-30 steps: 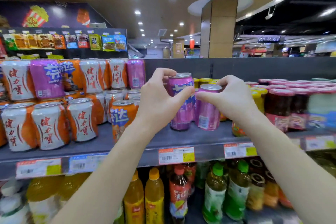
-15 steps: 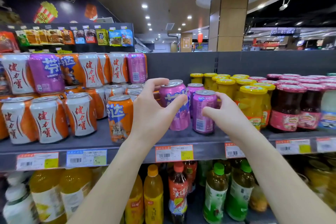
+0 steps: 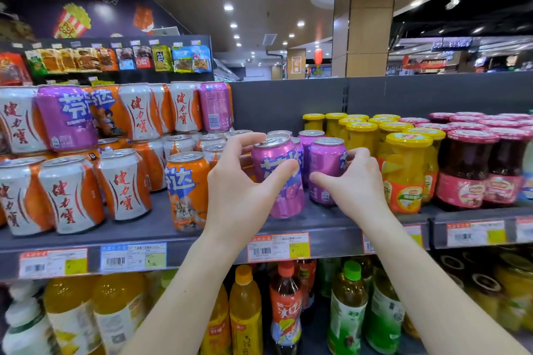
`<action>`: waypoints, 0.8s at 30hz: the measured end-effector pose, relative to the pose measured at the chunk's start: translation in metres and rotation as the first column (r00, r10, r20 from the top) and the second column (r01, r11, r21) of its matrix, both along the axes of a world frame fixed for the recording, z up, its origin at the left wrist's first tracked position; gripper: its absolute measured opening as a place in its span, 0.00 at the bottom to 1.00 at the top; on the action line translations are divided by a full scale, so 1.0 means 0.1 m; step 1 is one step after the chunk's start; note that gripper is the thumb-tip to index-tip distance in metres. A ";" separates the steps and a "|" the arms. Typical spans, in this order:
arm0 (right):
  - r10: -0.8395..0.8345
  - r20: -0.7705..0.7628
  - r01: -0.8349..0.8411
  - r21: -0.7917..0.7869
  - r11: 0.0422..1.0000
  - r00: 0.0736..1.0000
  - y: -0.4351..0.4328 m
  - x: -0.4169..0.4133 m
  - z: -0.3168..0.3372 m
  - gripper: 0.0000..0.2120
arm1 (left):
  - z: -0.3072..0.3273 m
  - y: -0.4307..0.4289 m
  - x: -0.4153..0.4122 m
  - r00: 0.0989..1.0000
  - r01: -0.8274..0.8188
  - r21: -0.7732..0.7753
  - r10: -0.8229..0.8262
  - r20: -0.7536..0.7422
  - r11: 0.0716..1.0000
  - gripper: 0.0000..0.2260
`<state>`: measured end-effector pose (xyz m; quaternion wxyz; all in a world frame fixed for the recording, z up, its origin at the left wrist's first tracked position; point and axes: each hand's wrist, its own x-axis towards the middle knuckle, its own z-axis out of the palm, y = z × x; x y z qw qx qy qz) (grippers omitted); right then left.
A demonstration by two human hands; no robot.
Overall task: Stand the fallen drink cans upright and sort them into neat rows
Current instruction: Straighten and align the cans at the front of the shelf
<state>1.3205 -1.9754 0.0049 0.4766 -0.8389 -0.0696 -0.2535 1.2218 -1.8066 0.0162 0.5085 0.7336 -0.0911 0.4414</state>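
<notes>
Left hand (image 3: 239,196) grips tilted purple can (image 3: 274,154), top leaning left. Right hand (image 3: 356,190) grips upright purple can (image 3: 326,160) just beside it.

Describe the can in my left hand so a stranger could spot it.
On the grey shelf, look where drink cans meet the yellow-lidded jars. Two purple cans stand at the front there. It is the left purple can, gripped by the left hand: tilted and nearer the shelf edge than its upright neighbour.
</notes>
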 end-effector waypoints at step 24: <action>-0.006 -0.023 0.003 -0.099 0.995 1.000 0.03 0.03 -0.02 0.32 | -0.17 -0.12 0.27 0.997 0.035 0.002 -0.034 -0.069 0.999 0.27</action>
